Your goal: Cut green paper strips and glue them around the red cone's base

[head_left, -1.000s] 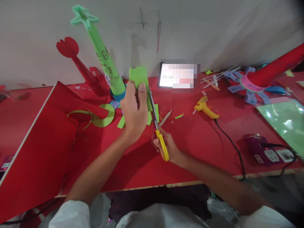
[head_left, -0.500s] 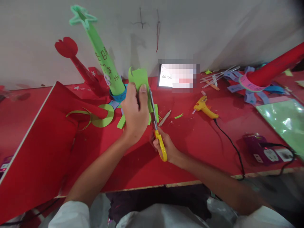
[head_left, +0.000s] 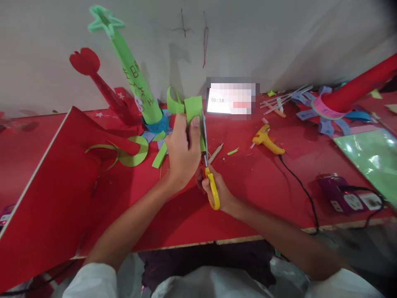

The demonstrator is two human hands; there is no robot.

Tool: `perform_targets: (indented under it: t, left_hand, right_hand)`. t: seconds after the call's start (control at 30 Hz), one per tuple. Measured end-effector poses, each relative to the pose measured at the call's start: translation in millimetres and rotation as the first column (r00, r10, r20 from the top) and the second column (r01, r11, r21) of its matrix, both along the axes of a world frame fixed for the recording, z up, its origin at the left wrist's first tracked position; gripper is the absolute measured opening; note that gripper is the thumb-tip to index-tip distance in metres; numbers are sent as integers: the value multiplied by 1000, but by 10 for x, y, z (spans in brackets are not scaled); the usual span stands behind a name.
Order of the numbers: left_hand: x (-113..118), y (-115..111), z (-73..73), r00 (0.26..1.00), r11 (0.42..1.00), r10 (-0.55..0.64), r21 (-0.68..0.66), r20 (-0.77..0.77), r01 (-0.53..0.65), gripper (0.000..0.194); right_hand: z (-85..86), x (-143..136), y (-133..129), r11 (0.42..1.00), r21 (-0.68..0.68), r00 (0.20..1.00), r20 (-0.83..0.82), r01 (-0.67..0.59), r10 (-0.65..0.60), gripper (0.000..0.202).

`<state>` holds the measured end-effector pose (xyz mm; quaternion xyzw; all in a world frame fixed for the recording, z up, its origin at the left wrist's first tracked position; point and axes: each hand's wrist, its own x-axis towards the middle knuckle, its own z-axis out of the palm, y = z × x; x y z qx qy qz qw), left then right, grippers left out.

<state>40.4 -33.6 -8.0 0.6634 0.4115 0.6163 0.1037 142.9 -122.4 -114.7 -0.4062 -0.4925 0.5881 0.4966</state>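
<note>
Light green paper (head_left: 194,108) is pinched between the thumb and fingers of my left hand (head_left: 184,153); a curled strip of it stands out at the upper left. My right hand (head_left: 218,188) grips yellow-handled scissors (head_left: 212,191), their blades pointing up along the paper's right edge. Whether the blades are parted is hard to tell. Green paper strips (head_left: 160,155) lie on the red table (head_left: 242,211) left of my left hand. A green tube (head_left: 136,78) with a star on top rises behind them from a blue band.
A yellow glue gun (head_left: 268,140) with a black cord lies right of my hands. Behind stands a lit screen (head_left: 220,99). A red board (head_left: 46,194) leans at left; a purple socket box (head_left: 338,194) sits at right.
My left hand and the green paper have shifted right and slightly down. The paper now shows a separate curled strip at its left. The scissors have moved slightly right and stand more upright.
</note>
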Motion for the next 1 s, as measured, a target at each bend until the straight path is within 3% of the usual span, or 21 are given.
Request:
perform_targets:
  t: [0.3, 0.53, 1.0]
  left_hand:
    - [3, -6, 25, 999, 999, 32, -44, 4, -31, 49]
    - [5, -28, 19, 999, 993, 43, -115, 23, -40, 51]
    - [11, 10, -20, 996, 995, 18, -100, 87, -9, 54]
  right_hand:
    - [115, 16, -25, 1000, 9, 999, -30, -12, 12, 61]
    - [104, 32, -31, 1000, 9, 1000, -14, -7, 7, 61]
    - [128, 37, -34, 998, -56, 1000, 2, -14, 14, 63]
